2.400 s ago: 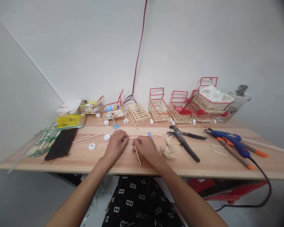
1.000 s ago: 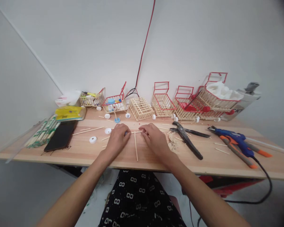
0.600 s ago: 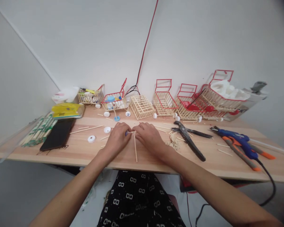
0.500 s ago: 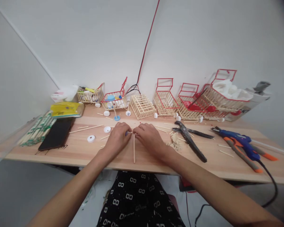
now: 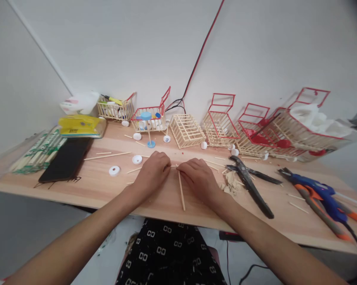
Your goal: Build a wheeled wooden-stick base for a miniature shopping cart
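My left hand (image 5: 154, 172) rests at the middle of the table, its fingers pinched on one end of a thin wooden stick that spans the small gap to the other hand. My right hand (image 5: 200, 180) is closed too, with fingertips on the other end of that crosswise stick. A second wooden stick (image 5: 181, 192) runs from the right fingertips toward the table's front edge, meeting the crosswise one near its far end. Whether the two are joined cannot be seen. Two white bottle caps, one of them the nearer cap (image 5: 114, 170), lie left of my left hand.
Along the wall stand several small stick carts, among them an unpainted stick basket (image 5: 188, 130). Black cutters (image 5: 252, 186) and a blue glue gun (image 5: 321, 194) lie to the right. A black phone (image 5: 66, 160), bagged sticks (image 5: 38, 152) and a yellow packet (image 5: 82, 126) are at left.
The head view has shifted, so the table appears tilted. My hands have drawn slightly apart, showing more of the crosswise stick. The stick toward the front edge now slants to the right.
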Tool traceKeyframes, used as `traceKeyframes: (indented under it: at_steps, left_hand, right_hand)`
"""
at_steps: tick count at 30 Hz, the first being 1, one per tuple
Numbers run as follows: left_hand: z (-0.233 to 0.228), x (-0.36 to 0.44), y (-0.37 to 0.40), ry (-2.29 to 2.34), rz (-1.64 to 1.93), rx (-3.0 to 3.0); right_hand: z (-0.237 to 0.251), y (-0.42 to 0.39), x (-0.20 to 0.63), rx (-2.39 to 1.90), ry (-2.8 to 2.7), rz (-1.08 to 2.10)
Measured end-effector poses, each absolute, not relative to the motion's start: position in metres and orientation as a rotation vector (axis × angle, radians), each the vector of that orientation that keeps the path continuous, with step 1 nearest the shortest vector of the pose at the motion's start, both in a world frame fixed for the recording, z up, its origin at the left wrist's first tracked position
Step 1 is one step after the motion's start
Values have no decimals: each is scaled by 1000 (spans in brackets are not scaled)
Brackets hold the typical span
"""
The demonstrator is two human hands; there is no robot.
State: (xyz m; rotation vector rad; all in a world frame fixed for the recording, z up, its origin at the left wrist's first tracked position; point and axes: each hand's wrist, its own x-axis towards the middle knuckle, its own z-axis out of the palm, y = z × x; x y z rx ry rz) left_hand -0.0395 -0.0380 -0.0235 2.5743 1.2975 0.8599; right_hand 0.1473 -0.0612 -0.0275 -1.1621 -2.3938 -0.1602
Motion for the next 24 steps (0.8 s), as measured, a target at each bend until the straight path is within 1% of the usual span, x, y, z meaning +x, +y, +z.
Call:
traceKeyframes:
  at_steps: [7, 24]
  left_hand:
    - [-26, -40, -37, 1278, 857, 2506]
    - [-25, -39, -36, 1266, 859, 2432]
  right_hand:
    - [-31, -60, 149, -1118, -2366, -112]
    - [-33, -63, 150, -1068, -2381, -141]
